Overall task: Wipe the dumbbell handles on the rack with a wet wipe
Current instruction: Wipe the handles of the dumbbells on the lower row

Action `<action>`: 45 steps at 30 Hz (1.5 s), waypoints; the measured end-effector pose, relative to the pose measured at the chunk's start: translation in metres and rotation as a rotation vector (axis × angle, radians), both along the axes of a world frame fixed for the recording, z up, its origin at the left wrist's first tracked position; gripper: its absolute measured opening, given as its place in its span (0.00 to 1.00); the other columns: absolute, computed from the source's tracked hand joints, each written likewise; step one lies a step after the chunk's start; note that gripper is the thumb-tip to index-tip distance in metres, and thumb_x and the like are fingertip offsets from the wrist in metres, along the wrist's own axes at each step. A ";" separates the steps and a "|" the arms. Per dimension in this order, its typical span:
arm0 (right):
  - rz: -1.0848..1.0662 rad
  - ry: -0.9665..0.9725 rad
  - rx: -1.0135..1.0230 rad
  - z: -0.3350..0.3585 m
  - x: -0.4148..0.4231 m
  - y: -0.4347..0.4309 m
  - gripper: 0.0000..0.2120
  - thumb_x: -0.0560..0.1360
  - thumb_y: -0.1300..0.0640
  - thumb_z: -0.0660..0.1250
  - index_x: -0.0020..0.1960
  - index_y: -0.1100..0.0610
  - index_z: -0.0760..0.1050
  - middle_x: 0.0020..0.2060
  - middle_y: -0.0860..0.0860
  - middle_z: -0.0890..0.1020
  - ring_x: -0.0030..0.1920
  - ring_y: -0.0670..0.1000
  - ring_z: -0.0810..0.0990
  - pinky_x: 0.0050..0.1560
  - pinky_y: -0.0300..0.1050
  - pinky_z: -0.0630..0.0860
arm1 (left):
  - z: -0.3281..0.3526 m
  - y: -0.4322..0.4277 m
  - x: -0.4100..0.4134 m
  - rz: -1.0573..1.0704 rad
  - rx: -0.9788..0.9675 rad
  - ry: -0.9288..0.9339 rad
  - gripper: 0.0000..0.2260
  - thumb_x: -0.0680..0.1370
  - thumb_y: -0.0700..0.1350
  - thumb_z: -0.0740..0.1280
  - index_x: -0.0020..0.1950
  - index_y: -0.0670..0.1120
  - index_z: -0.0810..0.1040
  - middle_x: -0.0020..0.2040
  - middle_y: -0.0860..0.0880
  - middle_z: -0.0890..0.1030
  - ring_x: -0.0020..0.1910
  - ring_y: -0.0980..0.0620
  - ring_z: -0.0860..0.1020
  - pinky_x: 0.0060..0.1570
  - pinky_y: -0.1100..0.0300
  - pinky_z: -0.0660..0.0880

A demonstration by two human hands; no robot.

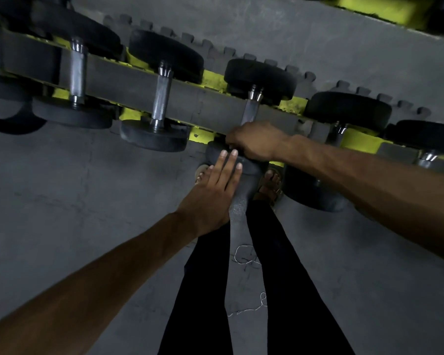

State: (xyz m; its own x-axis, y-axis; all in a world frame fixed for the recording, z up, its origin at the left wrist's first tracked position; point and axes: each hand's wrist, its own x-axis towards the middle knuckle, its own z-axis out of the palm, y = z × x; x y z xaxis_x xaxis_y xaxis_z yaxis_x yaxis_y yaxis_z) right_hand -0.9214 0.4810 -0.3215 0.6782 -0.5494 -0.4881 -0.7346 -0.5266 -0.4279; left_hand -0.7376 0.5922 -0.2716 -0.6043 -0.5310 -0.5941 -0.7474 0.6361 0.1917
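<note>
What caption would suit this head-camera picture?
A person's right hand grips a racked dumbbell's handle while the left hand rests on its near head.

Looking down on the dumbbell rack.
My right hand curls round the near end of a dumbbell handle; my left hand rests, fingers straight, on its near head, above my sandalled feet.

This is a gym's weight area. Black round-headed dumbbells with steel handles sit in a row on a grey and yellow rack. Interlocking grey foam floor mats lie beneath.
</note>
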 end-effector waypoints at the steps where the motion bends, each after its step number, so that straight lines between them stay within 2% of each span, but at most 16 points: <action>1: 0.014 -0.021 -0.047 -0.003 -0.005 -0.006 0.10 0.80 0.51 0.62 0.57 0.51 0.79 0.54 0.53 0.84 0.53 0.58 0.83 0.45 0.47 0.77 | 0.000 0.000 -0.001 0.004 0.002 -0.001 0.45 0.78 0.54 0.63 0.83 0.34 0.42 0.81 0.30 0.36 0.82 0.31 0.40 0.78 0.38 0.57; 5: -0.230 -0.118 -0.302 -0.009 -0.037 -0.025 0.09 0.79 0.51 0.63 0.54 0.51 0.81 0.53 0.50 0.85 0.52 0.56 0.84 0.47 0.45 0.79 | 0.000 0.001 -0.001 0.009 0.006 -0.010 0.46 0.76 0.54 0.64 0.83 0.34 0.41 0.81 0.30 0.35 0.82 0.31 0.40 0.78 0.38 0.58; 8: 0.009 -0.146 -0.245 -0.009 -0.031 -0.001 0.11 0.79 0.55 0.65 0.61 0.52 0.79 0.57 0.52 0.84 0.53 0.58 0.84 0.45 0.50 0.81 | 0.001 0.003 -0.002 0.010 0.004 -0.017 0.48 0.75 0.55 0.66 0.82 0.33 0.41 0.81 0.30 0.34 0.82 0.31 0.39 0.78 0.38 0.57; 10: 0.135 -0.150 -0.261 -0.011 -0.032 0.002 0.11 0.80 0.56 0.64 0.61 0.53 0.78 0.57 0.52 0.83 0.53 0.58 0.83 0.43 0.50 0.81 | 0.002 0.003 -0.004 0.008 0.003 -0.024 0.49 0.75 0.56 0.66 0.82 0.33 0.41 0.80 0.30 0.34 0.82 0.31 0.39 0.78 0.38 0.57; 11: 0.084 -0.148 -0.306 -0.012 -0.036 -0.005 0.11 0.81 0.56 0.63 0.61 0.54 0.78 0.56 0.53 0.83 0.53 0.59 0.83 0.44 0.51 0.81 | 0.002 0.003 -0.004 0.012 0.001 -0.025 0.49 0.75 0.55 0.66 0.82 0.33 0.41 0.80 0.30 0.34 0.82 0.31 0.39 0.78 0.38 0.57; 14: -0.275 -0.161 -0.385 -0.019 -0.052 -0.021 0.14 0.78 0.61 0.64 0.61 0.56 0.80 0.58 0.54 0.83 0.55 0.59 0.82 0.48 0.49 0.80 | 0.002 0.004 -0.005 0.020 0.002 -0.034 0.49 0.75 0.55 0.67 0.82 0.33 0.41 0.81 0.30 0.35 0.82 0.31 0.39 0.78 0.39 0.57; 16: -0.167 -0.185 -0.425 -0.023 -0.046 -0.010 0.15 0.76 0.63 0.66 0.61 0.56 0.80 0.58 0.53 0.83 0.54 0.59 0.82 0.46 0.49 0.81 | 0.002 0.004 -0.005 0.019 -0.003 -0.045 0.49 0.75 0.55 0.67 0.82 0.33 0.41 0.81 0.30 0.35 0.82 0.31 0.39 0.79 0.39 0.57; 19: 0.210 -0.199 -0.317 -0.017 -0.035 0.008 0.13 0.76 0.62 0.64 0.59 0.57 0.78 0.57 0.54 0.81 0.57 0.59 0.77 0.47 0.53 0.80 | 0.003 0.005 -0.005 0.007 -0.012 -0.048 0.48 0.77 0.56 0.65 0.82 0.33 0.40 0.80 0.29 0.35 0.82 0.30 0.39 0.79 0.39 0.56; 20: 0.196 -0.191 -0.332 -0.017 -0.038 0.003 0.11 0.76 0.62 0.65 0.58 0.58 0.78 0.57 0.54 0.81 0.58 0.59 0.77 0.47 0.53 0.80 | 0.003 0.004 -0.006 0.009 -0.010 -0.045 0.48 0.77 0.56 0.65 0.82 0.33 0.40 0.80 0.30 0.35 0.82 0.31 0.39 0.79 0.39 0.56; 23: -0.146 -0.194 -0.393 -0.022 -0.041 -0.010 0.08 0.77 0.61 0.68 0.57 0.58 0.77 0.59 0.56 0.78 0.58 0.59 0.77 0.42 0.54 0.80 | 0.005 0.004 -0.006 0.014 -0.001 -0.046 0.48 0.77 0.56 0.66 0.82 0.33 0.41 0.81 0.30 0.35 0.82 0.31 0.39 0.79 0.39 0.56; 27: -0.252 -0.244 -0.318 -0.026 -0.025 0.030 0.11 0.74 0.64 0.68 0.57 0.61 0.76 0.56 0.60 0.75 0.52 0.61 0.78 0.39 0.51 0.78 | 0.006 0.004 -0.006 0.013 0.010 -0.047 0.49 0.77 0.58 0.67 0.82 0.33 0.41 0.81 0.30 0.35 0.82 0.31 0.39 0.79 0.40 0.57; 31: -0.698 -0.388 -0.098 -0.027 -0.020 0.044 0.05 0.74 0.63 0.66 0.50 0.60 0.75 0.50 0.58 0.75 0.45 0.60 0.78 0.41 0.41 0.65 | 0.005 0.004 -0.006 0.020 0.008 -0.037 0.49 0.77 0.57 0.66 0.82 0.33 0.41 0.81 0.30 0.36 0.82 0.31 0.39 0.79 0.39 0.58; 34: -1.023 -0.471 0.020 -0.026 -0.012 0.038 0.04 0.74 0.60 0.71 0.47 0.59 0.77 0.45 0.54 0.80 0.44 0.52 0.79 0.41 0.45 0.71 | 0.004 0.004 -0.005 0.014 -0.006 -0.031 0.48 0.77 0.57 0.66 0.82 0.33 0.42 0.81 0.29 0.36 0.82 0.31 0.40 0.78 0.39 0.59; 37: -1.266 -0.534 -0.016 -0.025 -0.005 0.019 0.07 0.76 0.53 0.71 0.49 0.57 0.78 0.42 0.50 0.82 0.41 0.44 0.78 0.40 0.39 0.75 | 0.003 0.004 -0.005 0.006 -0.019 -0.028 0.46 0.78 0.56 0.65 0.82 0.32 0.42 0.81 0.29 0.36 0.82 0.30 0.40 0.78 0.38 0.59; 42: -1.480 -0.439 -0.176 -0.035 0.015 0.015 0.05 0.75 0.56 0.69 0.49 0.56 0.79 0.46 0.51 0.82 0.45 0.48 0.79 0.43 0.41 0.74 | 0.000 0.006 -0.004 -0.003 -0.039 -0.025 0.46 0.78 0.56 0.63 0.82 0.32 0.41 0.80 0.28 0.37 0.82 0.29 0.41 0.77 0.38 0.58; 45: -1.602 -0.429 -0.092 -0.040 0.020 0.029 0.06 0.78 0.58 0.66 0.53 0.58 0.79 0.46 0.50 0.82 0.45 0.47 0.79 0.43 0.37 0.72 | -0.002 0.005 -0.003 -0.005 -0.037 -0.020 0.48 0.77 0.58 0.64 0.82 0.32 0.41 0.80 0.28 0.36 0.81 0.29 0.41 0.77 0.38 0.59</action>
